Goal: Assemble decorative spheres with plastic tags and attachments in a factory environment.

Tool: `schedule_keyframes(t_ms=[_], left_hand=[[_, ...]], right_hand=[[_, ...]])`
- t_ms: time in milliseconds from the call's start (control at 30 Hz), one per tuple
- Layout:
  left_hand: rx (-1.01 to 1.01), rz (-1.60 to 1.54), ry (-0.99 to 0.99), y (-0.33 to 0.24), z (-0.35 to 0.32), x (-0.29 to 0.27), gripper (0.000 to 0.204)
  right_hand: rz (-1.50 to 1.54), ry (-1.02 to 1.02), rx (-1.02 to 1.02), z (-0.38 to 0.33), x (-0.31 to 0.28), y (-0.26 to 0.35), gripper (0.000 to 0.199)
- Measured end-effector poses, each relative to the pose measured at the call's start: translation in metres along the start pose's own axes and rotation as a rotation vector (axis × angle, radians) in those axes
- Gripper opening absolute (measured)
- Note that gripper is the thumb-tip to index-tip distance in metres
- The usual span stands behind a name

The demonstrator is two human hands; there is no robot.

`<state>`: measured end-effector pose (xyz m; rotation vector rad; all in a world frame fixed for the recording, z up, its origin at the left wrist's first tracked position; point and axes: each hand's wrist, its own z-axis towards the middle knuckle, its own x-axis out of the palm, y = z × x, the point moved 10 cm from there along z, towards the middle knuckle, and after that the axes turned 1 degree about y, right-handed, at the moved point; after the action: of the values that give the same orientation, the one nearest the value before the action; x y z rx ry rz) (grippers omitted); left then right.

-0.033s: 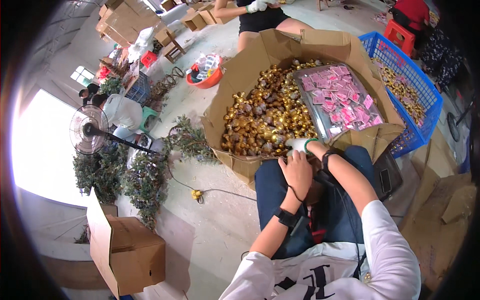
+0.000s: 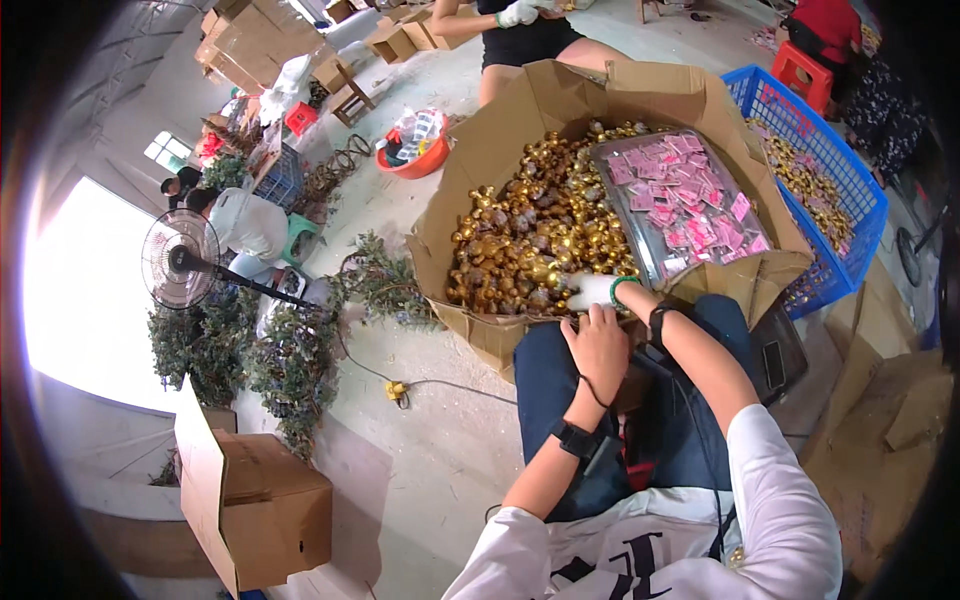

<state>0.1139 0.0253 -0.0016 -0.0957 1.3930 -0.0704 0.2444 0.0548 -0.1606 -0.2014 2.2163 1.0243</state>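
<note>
A large open cardboard box [image 2: 440, 220] stands against my knees, heaped with shiny gold ball-like ornaments [image 2: 530, 220]. My right hand [image 2: 593, 291], in a white glove with a green cuff, reaches over the near rim to the ornaments. Its fingers are drawn together, and whatever they hold is hidden. Bare, my left hand [image 2: 600, 345] sits at the near rim just below the glove. Its fingers are bent; I cannot make out what is in them. On the right of the heap a clear-sided tray [image 2: 648, 245] lies tilted, with many small pink packets [image 2: 690, 195] in it.
A blue plastic basket [image 2: 868, 225] with more gold pieces stands right of the box. Across from me is a person with a gloved hand [image 2: 520, 13]. Left are an orange tub [image 2: 425, 160], a fan [image 2: 180, 260], leafy branches [image 2: 290, 365], a yellow-plugged cord [image 2: 396, 389] and a carton [image 2: 275, 530].
My gloved right hand has shifted slightly left over the ornaments, its fingers stretched a little further. My left hand stays at the rim. The whole view has moved slightly.
</note>
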Motion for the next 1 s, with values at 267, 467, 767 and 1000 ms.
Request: schedule_keyframes(t_ms=[267, 467, 767, 1000], left_hand=[[0.042, -0.139, 0.118, 0.009, 0.0, -0.019, 0.044], [0.064, -0.045, 0.025, 0.009, -0.003, -0.008, 0.042], [0.125, 0.039, 0.09, 0.002, -0.001, -0.003, 0.043], [0.044, -0.272, -0.089, 0.012, 0.001, -0.015, 0.037]], right_hand=[[-0.042, -0.23, 0.097, 0.01, -0.044, 0.045, 0.062], [0.17, -0.42, 0.158, 0.004, -0.034, 0.007, 0.045], [0.394, -0.511, 0.188, 0.012, -0.017, -0.036, 0.029], [0.544, -0.622, -0.003, -0.048, -0.066, 0.02, 0.038]])
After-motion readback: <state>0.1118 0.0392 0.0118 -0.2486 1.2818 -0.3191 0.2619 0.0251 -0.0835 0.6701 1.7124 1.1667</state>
